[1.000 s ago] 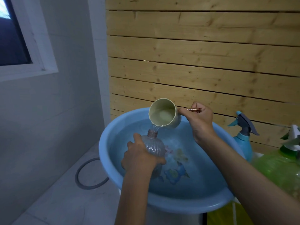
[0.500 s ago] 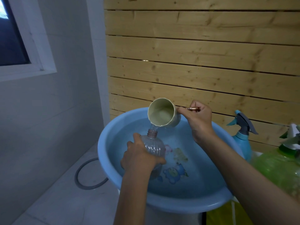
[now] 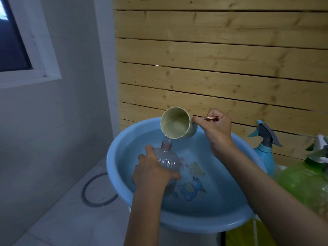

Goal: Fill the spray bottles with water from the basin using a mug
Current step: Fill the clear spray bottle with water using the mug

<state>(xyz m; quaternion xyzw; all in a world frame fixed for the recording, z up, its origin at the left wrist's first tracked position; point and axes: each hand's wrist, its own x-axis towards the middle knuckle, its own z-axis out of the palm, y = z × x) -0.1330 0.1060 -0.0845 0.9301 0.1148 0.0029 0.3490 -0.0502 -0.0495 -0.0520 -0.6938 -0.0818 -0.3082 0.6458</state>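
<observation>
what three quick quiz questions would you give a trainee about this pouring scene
1. True or false: the mug is tipped over the clear bottle neck, over the basin.
2. The left hand grips: A the clear bottle, B the mug, C the basin rim.
3. Fill in: the right hand holds the mug by its ____.

Key: 1 true; 2 A; 3 handle.

The mug (image 3: 177, 125) is tilting above the bottle (image 3: 166, 161), over the basin (image 3: 113, 167). Two spray bottles (image 3: 264, 153) are standing right of the basin, before the slatted wall (image 3: 221, 68).
</observation>
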